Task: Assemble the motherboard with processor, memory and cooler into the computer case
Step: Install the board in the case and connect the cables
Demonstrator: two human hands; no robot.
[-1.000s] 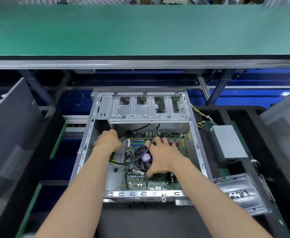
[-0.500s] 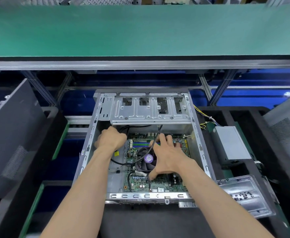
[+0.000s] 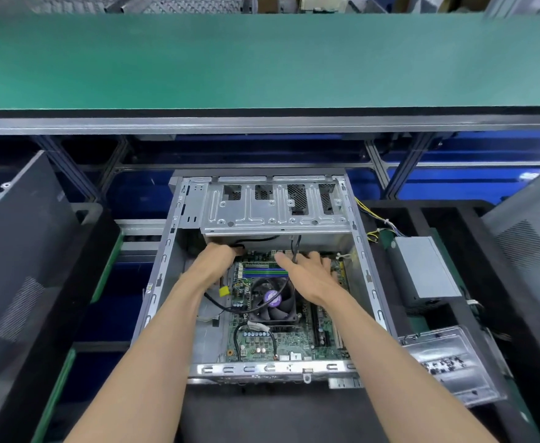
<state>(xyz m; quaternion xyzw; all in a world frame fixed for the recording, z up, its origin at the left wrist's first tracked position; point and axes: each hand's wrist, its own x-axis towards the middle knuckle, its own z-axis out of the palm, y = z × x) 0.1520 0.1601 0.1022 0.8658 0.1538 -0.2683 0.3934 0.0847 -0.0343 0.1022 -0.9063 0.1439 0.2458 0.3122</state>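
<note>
The left hand (image 3: 219, 262) reaches deep to the far left corner of the motherboard (image 3: 281, 343), its fingers curled down around the end of a black cable (image 3: 230, 310); it seems to pinch a connector there, but the fingertips are hidden. The right hand (image 3: 307, 271) lies with spread, relaxed fingers over the far edge of the board, touching another thin black cable (image 3: 296, 247) that hangs from above, and it grips nothing. Both forearms go almost straight forward and down into the computer case (image 3: 163, 282).

The motherboard lies flat inside the case, with the cooler fan (image 3: 273, 298) and the memory sticks (image 3: 262, 270) mounted. I judge the board stiff but fragile, so it is better to hold it by its edges or by the cooler, not by the small parts. The cables are soft and bend easily; take them at the plug, not at the wire. The sheet metal edges of the case may be sharp.
</note>
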